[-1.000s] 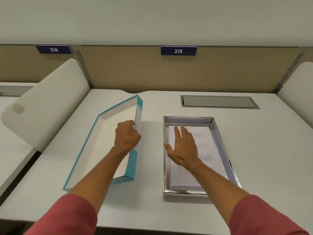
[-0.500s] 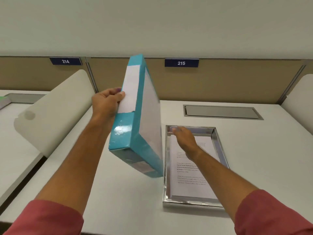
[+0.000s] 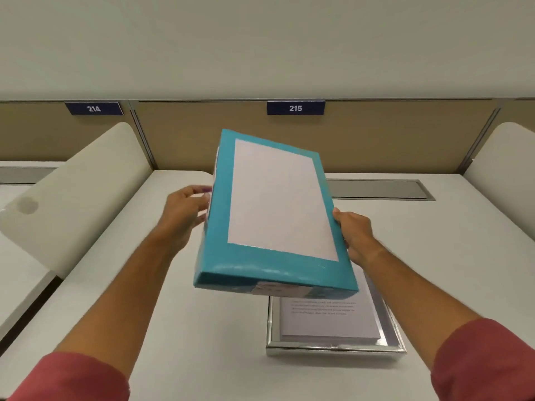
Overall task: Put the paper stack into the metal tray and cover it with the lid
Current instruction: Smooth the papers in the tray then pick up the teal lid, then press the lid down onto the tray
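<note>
Our left hand and right hand grip teal lid by long edges, tilted, above far end of metal tray. Paper stack lies in tray. White desk, beige partition, label 215.

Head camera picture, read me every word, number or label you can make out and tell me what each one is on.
"214": white digits on the dark blue plate on the partition, left.
"215": white digits on the dark blue plate on the partition, centre.
Printed lines on the paper stack in the metal tray: too blurred to read.
Sticker on the teal lid, near edge: unreadable.
</note>
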`<action>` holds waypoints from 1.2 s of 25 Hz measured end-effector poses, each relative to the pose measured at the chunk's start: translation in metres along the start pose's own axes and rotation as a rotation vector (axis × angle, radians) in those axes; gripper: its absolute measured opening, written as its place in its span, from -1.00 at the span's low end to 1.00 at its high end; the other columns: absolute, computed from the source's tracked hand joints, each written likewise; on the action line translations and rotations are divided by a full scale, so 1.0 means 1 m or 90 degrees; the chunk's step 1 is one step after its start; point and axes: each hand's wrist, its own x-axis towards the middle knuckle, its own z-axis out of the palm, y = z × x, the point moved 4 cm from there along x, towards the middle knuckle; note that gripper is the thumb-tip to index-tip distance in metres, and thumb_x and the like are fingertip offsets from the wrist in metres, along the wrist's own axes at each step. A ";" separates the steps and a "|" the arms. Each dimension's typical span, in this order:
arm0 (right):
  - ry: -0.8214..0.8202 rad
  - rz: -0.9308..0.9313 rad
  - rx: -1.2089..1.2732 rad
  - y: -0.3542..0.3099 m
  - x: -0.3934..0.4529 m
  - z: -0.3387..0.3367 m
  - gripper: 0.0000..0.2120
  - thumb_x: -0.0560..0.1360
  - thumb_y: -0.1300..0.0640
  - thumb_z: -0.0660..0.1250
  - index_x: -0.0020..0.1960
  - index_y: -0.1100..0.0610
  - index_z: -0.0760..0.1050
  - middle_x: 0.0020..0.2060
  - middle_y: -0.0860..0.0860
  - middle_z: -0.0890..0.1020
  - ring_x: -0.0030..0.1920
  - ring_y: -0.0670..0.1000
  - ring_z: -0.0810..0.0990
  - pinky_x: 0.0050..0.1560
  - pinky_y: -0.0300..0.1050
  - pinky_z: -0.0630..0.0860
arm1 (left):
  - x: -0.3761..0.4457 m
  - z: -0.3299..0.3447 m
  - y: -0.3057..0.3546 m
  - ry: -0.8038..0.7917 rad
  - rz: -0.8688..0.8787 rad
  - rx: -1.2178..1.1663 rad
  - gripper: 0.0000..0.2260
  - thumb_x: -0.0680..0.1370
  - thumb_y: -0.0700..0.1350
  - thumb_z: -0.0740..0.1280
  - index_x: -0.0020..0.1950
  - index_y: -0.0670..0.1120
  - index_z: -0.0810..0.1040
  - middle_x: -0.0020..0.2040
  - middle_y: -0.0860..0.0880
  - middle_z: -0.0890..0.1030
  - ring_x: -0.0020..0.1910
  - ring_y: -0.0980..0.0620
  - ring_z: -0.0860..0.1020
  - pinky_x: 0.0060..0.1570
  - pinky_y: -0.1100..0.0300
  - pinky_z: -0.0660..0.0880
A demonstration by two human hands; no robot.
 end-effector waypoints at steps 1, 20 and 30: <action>0.026 -0.001 -0.013 0.003 0.002 -0.013 -0.76 0.43 -0.02 0.39 -0.31 0.10 0.53 -0.27 0.08 0.64 -0.27 0.07 0.55 -0.25 -0.08 0.46 | 0.003 0.008 -0.010 -0.002 -0.005 0.039 -0.89 0.56 -0.13 0.33 -0.01 -0.14 0.61 0.07 -0.14 0.66 0.07 -0.09 0.62 0.12 -0.03 0.56; 0.120 -0.003 -0.290 0.075 0.026 -0.112 -0.55 0.50 -0.04 0.39 -0.45 0.12 0.33 -0.45 0.05 0.46 -0.39 0.07 0.40 -0.28 -0.07 0.37 | 0.001 0.108 -0.165 -0.007 -0.104 0.345 -0.76 0.45 -0.10 0.49 0.06 -0.19 0.65 0.04 -0.13 0.64 -0.04 -0.11 0.60 0.02 0.07 0.59; 0.067 0.004 -0.292 0.071 0.034 -0.113 -0.65 0.48 -0.03 0.44 -0.31 0.23 0.54 -0.21 0.15 0.68 -0.13 0.20 0.69 -0.04 0.16 0.68 | 0.001 0.111 -0.173 0.022 -0.116 0.358 -0.76 0.45 -0.11 0.49 0.04 -0.23 0.65 0.04 -0.16 0.66 -0.09 -0.11 0.59 -0.08 0.11 0.55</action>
